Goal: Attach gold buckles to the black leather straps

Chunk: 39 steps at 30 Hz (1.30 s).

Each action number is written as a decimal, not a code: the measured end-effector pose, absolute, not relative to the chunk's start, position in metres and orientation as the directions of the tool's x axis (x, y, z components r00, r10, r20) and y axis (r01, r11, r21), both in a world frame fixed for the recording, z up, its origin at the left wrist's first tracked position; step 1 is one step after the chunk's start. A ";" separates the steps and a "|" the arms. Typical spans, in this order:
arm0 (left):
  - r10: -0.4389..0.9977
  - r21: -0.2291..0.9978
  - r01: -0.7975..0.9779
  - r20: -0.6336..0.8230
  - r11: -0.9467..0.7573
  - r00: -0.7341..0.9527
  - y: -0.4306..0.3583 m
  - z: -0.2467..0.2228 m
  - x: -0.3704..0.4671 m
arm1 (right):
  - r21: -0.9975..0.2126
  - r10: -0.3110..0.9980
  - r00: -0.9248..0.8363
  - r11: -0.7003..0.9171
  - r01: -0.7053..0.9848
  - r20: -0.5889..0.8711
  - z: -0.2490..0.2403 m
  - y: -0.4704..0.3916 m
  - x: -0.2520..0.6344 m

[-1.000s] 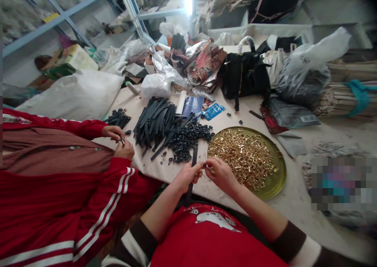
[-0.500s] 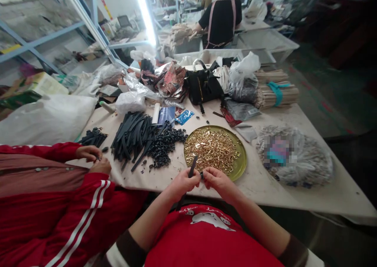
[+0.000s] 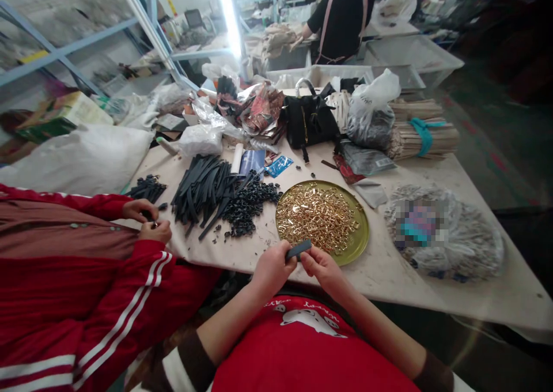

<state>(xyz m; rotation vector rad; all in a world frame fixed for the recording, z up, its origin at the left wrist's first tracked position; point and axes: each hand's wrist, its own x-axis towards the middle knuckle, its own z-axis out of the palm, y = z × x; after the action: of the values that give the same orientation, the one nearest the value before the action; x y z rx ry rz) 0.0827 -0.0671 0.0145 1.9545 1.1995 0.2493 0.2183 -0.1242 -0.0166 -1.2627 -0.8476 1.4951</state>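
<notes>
My left hand (image 3: 275, 268) is closed on a short dark strap (image 3: 299, 249), whose free end sticks out to the right over the rim of the tray. Close beside that strap, my right hand (image 3: 320, 266) has its thumb and fingers pinched together. Whatever lies between the right fingertips is too small and covered to make out. Just beyond both hands, a round gold-coloured tray (image 3: 362, 239) holds a heap of small shiny gold metal buckles (image 3: 317, 216). A pile of small black loops (image 3: 248, 207) lies left of the tray, against a stack of dark straps (image 3: 201, 187).
At the left, a co-worker's hands (image 3: 149, 219) handle something small. Behind the piles are a black handbag (image 3: 309, 121), a blue packet (image 3: 279, 166) and plastic-wrapped bundles (image 3: 369, 118). A large clear bag (image 3: 466, 242) of pale strips lies on the right of the table (image 3: 415, 288).
The strap has turned from nearly upright to almost level, pointing right. A small black piece seen between my fingers is now hidden. The whole view has shifted slightly.
</notes>
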 end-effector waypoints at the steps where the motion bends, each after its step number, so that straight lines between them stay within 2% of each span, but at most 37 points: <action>1: 0.817 0.703 0.655 -0.186 -0.278 0.546 -0.069 0.016 0.082 | -0.918 0.950 -0.012 -0.304 -0.253 -0.311 -0.015 -0.123 0.218; 4: 0.796 0.674 0.626 -0.092 -0.392 0.598 -0.072 0.019 0.076 | -0.845 0.918 -0.086 -0.391 -0.364 -0.388 -0.010 -0.118 0.216; 7: 0.786 0.697 0.611 -0.110 -0.376 0.609 -0.067 0.020 0.069 | -0.755 0.883 -0.154 -0.461 -0.467 -0.444 -0.013 -0.113 0.214; 10: 0.803 0.774 0.601 -0.224 -0.198 0.552 -0.057 0.020 0.060 | -0.686 0.866 -0.131 -0.466 -0.558 -0.482 -0.019 -0.107 0.213; 13: 0.798 0.849 0.527 -0.348 0.045 0.491 -0.046 0.018 0.049 | -0.602 0.846 -0.119 -0.461 -0.652 -0.519 -0.022 -0.098 0.210; 15: 0.787 0.867 0.476 -0.396 0.150 0.473 -0.040 0.016 0.043 | -0.543 0.830 -0.136 -0.468 -0.697 -0.541 -0.022 -0.090 0.206; 18: 0.803 0.849 0.484 -0.434 0.213 0.408 -0.035 0.014 0.036 | -0.474 0.807 -0.148 -0.472 -0.744 -0.571 -0.021 -0.077 0.199; 21: 0.827 0.818 0.544 -0.429 0.185 0.364 -0.029 0.015 0.031 | -0.438 0.794 -0.149 -0.469 -0.767 -0.590 -0.023 -0.063 0.190; 25: 0.837 0.762 0.640 -0.410 0.096 0.362 -0.019 0.016 0.022 | -0.501 0.803 -0.116 -0.470 -0.727 -0.584 -0.031 -0.047 0.176; 30: 0.819 0.705 0.707 -0.435 0.051 0.374 -0.004 0.011 0.014 | -0.734 0.865 -0.060 -0.457 -0.503 -0.497 -0.042 -0.031 0.166; 32: 0.796 0.701 0.711 -0.459 0.051 0.394 0.002 0.008 0.011 | -0.793 0.884 -0.053 -0.442 -0.419 -0.464 -0.045 -0.025 0.165; 39: 0.711 0.690 0.721 -0.540 0.067 0.451 0.015 0.007 0.004 | -0.873 0.909 -0.029 -0.409 -0.267 -0.417 -0.047 -0.021 0.165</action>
<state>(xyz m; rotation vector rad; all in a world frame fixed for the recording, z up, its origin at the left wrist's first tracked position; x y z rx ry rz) 0.0035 0.0152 0.0067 1.6455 1.2623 -0.0119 0.1652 -0.0207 -0.0470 -1.3110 -0.7470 1.6065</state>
